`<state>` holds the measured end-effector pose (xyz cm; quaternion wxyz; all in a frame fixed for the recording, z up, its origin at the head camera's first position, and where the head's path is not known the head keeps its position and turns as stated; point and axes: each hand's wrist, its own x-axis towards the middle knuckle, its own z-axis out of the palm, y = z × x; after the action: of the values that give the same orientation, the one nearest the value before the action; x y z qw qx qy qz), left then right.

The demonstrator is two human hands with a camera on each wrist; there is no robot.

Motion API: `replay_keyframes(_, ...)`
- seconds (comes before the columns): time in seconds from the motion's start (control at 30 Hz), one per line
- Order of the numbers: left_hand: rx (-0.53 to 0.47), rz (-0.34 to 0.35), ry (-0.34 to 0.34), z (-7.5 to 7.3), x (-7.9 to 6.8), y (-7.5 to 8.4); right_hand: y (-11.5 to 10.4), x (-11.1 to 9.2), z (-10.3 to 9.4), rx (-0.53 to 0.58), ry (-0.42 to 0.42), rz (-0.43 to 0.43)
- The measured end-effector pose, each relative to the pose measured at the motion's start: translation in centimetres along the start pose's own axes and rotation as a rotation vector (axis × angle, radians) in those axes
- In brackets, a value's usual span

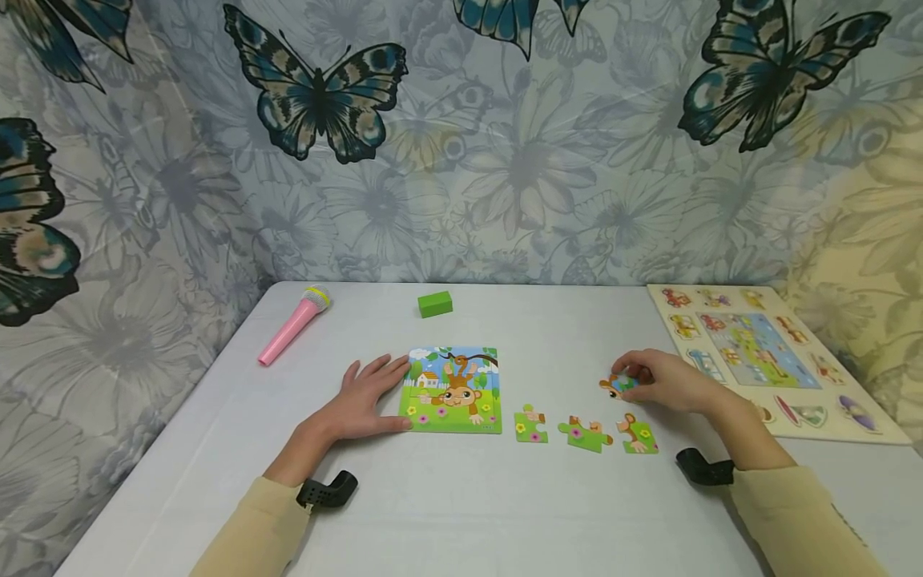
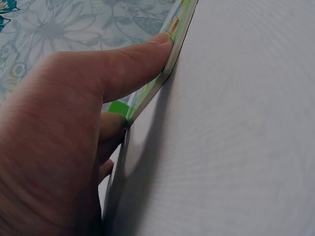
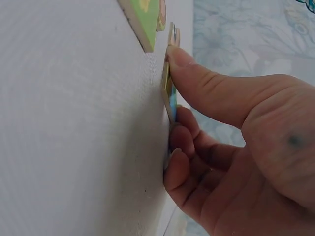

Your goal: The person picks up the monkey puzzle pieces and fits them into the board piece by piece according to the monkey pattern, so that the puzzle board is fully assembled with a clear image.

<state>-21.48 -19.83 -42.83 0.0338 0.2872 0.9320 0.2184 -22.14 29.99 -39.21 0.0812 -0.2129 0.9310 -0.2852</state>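
Beige sleeves [image 1: 252, 529] nearest the camera, with black wrist mounts [image 1: 328, 489] at both cuffs. Left hand [image 1: 358, 405]: fingers spread, not clamped on anything, fingertips at the left edge of the square monkey jigsaw [image 1: 453, 391], thumb against its near-left corner; jigsaw lies flat on the white table [image 1: 505, 513]. Right hand [image 1: 663, 381]: thumb and fingers pinching one jigsaw piece [image 1: 616, 386], brown and blue printed, well right of the square. Can't tell if that piece touches the table. Three loose green-based pieces [image 1: 586, 435] sit in a row between jigsaw and right hand, slightly nearer the person, apart from each other. Far side: pink toy microphone [image 1: 292, 328] left, green block [image 1: 435, 304] behind the jigsaw. Large cream picture board [image 1: 832, 401] at right, partly under the right forearm. Butterfly-print backdrop [image 1: 519, 160] behind.
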Motion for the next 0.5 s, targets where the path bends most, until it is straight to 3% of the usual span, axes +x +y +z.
replay_keyframes(0.5, -0.006, 0.0, 0.002, 0.05, -0.02, -0.04, -0.25, -0.04, -0.09, -0.055, 0.057, -0.038)
